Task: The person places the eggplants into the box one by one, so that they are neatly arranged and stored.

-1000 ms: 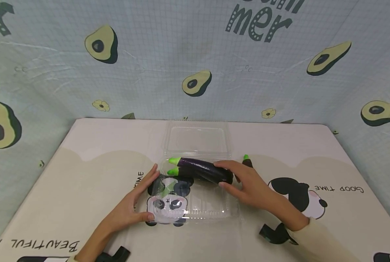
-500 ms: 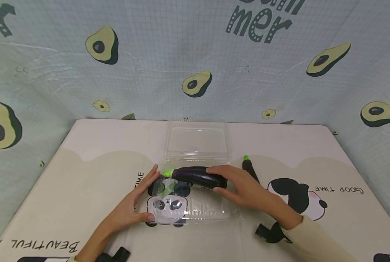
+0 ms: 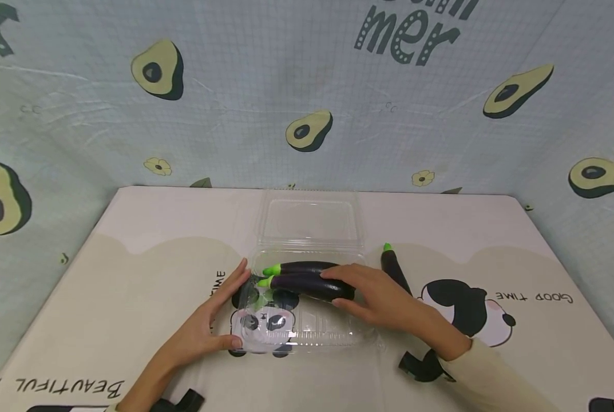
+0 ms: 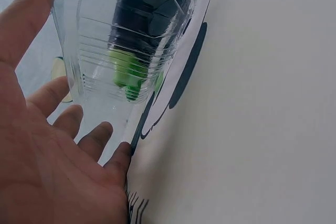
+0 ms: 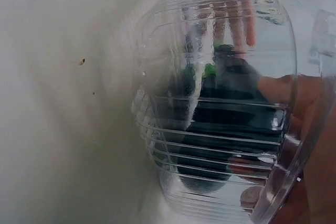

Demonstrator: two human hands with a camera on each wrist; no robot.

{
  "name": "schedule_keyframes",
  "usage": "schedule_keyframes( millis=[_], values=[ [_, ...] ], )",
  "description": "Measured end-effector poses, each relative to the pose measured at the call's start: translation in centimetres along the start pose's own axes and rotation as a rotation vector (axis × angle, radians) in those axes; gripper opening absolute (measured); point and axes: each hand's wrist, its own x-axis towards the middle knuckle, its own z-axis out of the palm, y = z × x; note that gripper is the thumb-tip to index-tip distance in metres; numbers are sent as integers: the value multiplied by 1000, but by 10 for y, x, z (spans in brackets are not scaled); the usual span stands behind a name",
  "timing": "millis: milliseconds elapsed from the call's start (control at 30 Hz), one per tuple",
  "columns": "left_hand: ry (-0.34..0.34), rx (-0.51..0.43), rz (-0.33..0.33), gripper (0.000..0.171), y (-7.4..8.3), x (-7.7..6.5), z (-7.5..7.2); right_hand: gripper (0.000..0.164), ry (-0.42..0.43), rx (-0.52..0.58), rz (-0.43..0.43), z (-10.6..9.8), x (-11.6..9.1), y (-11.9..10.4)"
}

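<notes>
Over clear box point(image 3: 332, 335), right hand point(image 3: 381, 294), curled round eggplant point(image 3: 304, 284)

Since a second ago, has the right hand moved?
Yes: in the head view, the right hand has shifted left and toward the person, judged against the box.

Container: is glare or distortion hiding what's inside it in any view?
Head view: evenly lit, the container nearly see-through, a slight sheen on the eggplants; left wrist view: ribs break up their green tips, soft shadow on the table; right wrist view: worst, a pale glare streak and ribs over the dark eggplants, their outlines murky.
</notes>
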Motion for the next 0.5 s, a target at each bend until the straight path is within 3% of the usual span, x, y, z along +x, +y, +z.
schedule_keyframes(
  millis=[233, 500],
  values=[
    [8, 9, -13, 100, -2, 0, 0, 48, -28, -43, -30, 3, 3, 0],
    [5, 6, 3, 101, -1, 0, 0, 44, -54, -58, -6, 2, 5, -3]
  ],
)
